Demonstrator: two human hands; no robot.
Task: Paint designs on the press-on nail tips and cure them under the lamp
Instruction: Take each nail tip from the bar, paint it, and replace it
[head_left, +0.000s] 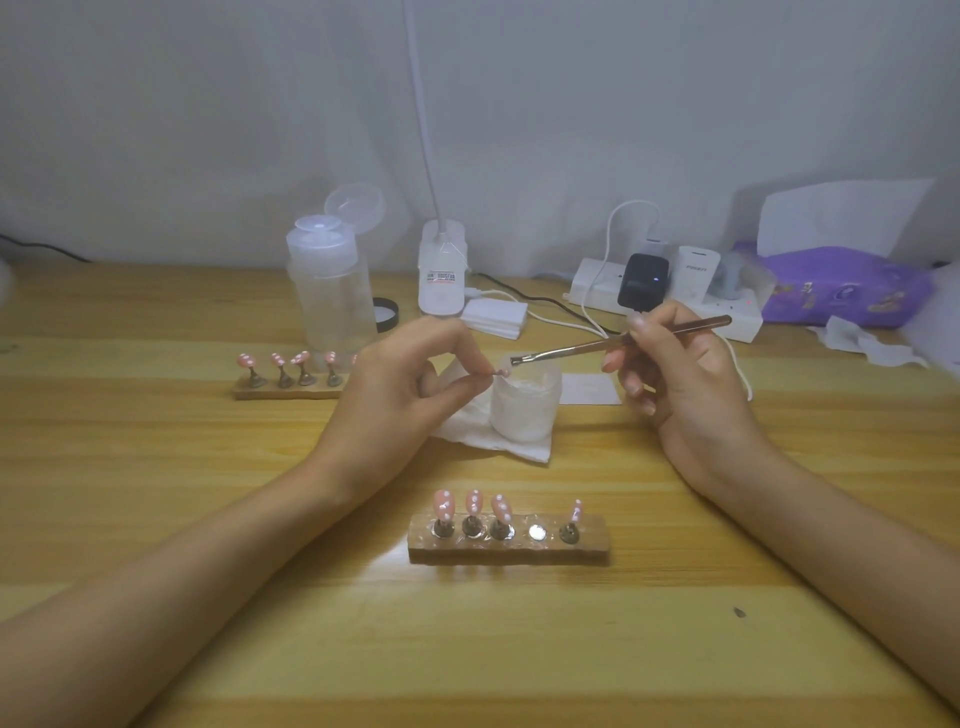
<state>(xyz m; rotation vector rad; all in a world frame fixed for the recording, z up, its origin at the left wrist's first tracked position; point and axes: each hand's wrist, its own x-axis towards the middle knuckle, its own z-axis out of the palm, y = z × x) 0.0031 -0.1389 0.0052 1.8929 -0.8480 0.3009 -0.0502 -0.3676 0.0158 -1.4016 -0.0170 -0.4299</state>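
The pink nail tip (502, 372) is pinched in the left hand (410, 384) grip, thumb and forefinger closed on it, just above the white jar (524, 410). The brush (613, 343) lies right of that grip, its long axis rising rightward into the right hand (685, 384), whose grip is closed pen-fashion round the handle, with the bristles just beside the tip. Both forearms angle inward over the table (156, 467).
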